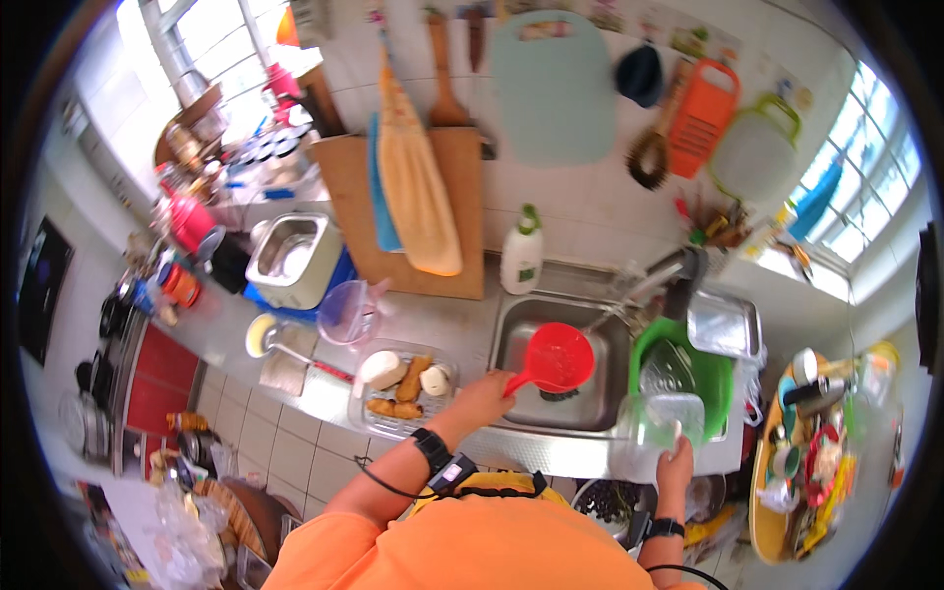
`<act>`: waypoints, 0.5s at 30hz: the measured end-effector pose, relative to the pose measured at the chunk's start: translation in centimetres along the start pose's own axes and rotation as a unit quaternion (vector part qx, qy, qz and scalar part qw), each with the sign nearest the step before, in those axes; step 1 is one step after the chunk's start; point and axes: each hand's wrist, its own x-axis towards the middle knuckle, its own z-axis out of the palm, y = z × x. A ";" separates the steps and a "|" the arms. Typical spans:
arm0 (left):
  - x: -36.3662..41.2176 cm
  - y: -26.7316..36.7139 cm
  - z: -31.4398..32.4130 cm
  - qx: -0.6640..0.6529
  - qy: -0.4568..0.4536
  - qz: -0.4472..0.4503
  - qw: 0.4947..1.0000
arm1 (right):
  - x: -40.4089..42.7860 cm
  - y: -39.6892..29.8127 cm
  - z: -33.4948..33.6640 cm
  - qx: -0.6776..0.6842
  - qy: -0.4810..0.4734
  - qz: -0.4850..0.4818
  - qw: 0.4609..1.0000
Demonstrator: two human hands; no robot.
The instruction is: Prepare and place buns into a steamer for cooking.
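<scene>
My left hand (483,398) grips the handle of a red plastic water scoop (562,355), whose bowl hangs over the stainless steel sink basin (516,402). The inside of the scoop looks wet. Beneath it, a dark patch shows on the sink floor, partly hidden. At the sink's right front edge, my right hand (675,461) is closed around the handle of a clear plastic vessel (636,435); its full shape is hard to make out. Just behind that vessel, a green plastic basin (726,402) holds clear items. The tap (649,284) reaches over the sink from the back right.
Left of the sink sits a clear tray (359,417) of root vegetables and white pieces. A scrub brush (310,359), a clear measuring jug (343,313) and a white soap bottle (522,254) stand around. A metal tray (723,324) rests at the green basin's back right. Below is a bowl of dark fruit (608,505).
</scene>
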 end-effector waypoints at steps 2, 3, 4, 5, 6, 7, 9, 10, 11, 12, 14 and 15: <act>-0.2 0.0 -0.3 -0.012 0.000 -0.002 1.000 | 0.0 -0.1 0.1 0.009 -0.011 -0.007 1.000; -0.2 -0.2 -0.1 -0.010 0.005 0.004 1.000 | 0.1 -0.2 0.0 0.006 -0.014 0.008 1.000; -0.3 -0.5 -0.1 -0.006 0.009 0.013 1.000 | 0.3 -0.5 0.0 0.007 -0.016 -0.001 1.000; -0.4 -0.3 -0.2 -0.006 0.005 0.005 1.000 | 0.3 -0.7 -0.1 0.000 -0.019 0.003 1.000; -0.5 -0.2 -0.3 -0.007 0.009 0.005 1.000 | 0.4 -0.9 -0.1 -0.007 -0.022 0.008 1.000; -0.5 -0.1 -0.4 -0.010 0.012 0.002 1.000 | 0.6 -1.1 -0.2 -0.007 -0.021 0.006 1.000; -0.6 0.0 -0.5 -0.013 0.015 0.000 1.000 | 0.7 -1.2 -0.2 -0.018 -0.026 0.012 0.999; -0.6 0.1 -0.5 -0.016 0.020 -0.002 1.000 | 0.7 -1.3 -0.2 -0.018 -0.025 0.012 0.999; -0.6 0.1 -0.6 -0.019 0.025 -0.004 1.000 | 0.8 -1.3 -0.2 -0.018 -0.023 0.014 0.999; -0.5 0.1 -0.6 -0.019 0.025 -0.003 1.000 | 0.8 -1.3 -0.2 -0.017 -0.022 0.016 0.999; -0.5 0.1 -0.7 -0.016 0.021 -0.002 1.000 | 0.9 -1.2 -0.2 -0.022 -0.023 0.016 0.999; -0.5 0.1 -0.8 -0.016 0.021 -0.001 1.000 | 0.9 -1.2 -0.1 -0.026 -0.024 0.017 0.999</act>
